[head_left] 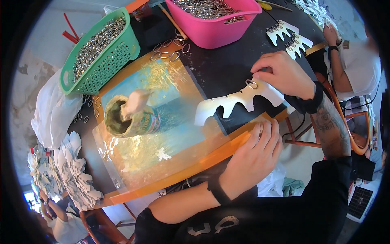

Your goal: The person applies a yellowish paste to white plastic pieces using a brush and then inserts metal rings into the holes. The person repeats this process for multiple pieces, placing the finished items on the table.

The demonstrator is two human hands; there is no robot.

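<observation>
A cream-white scalloped strip with small notches along its upper edge lies over the dark tabletop. One oval metal ring sits at that edge near its right end. Just above the ring, my right hand is closed, thumb and index fingertips together over the strip's right part; whatever they pinch is too small to make out. My left hand rests on the orange table edge below the strip, fingers stretched out and holding nothing. Two similar strips carrying several rings lie at the far right.
A green basket and a pink tub hold many metal rings. Loose rings lie between them. A crusted pot with a brush stands on the stained sheet. White pieces pile at left. Other people work nearby.
</observation>
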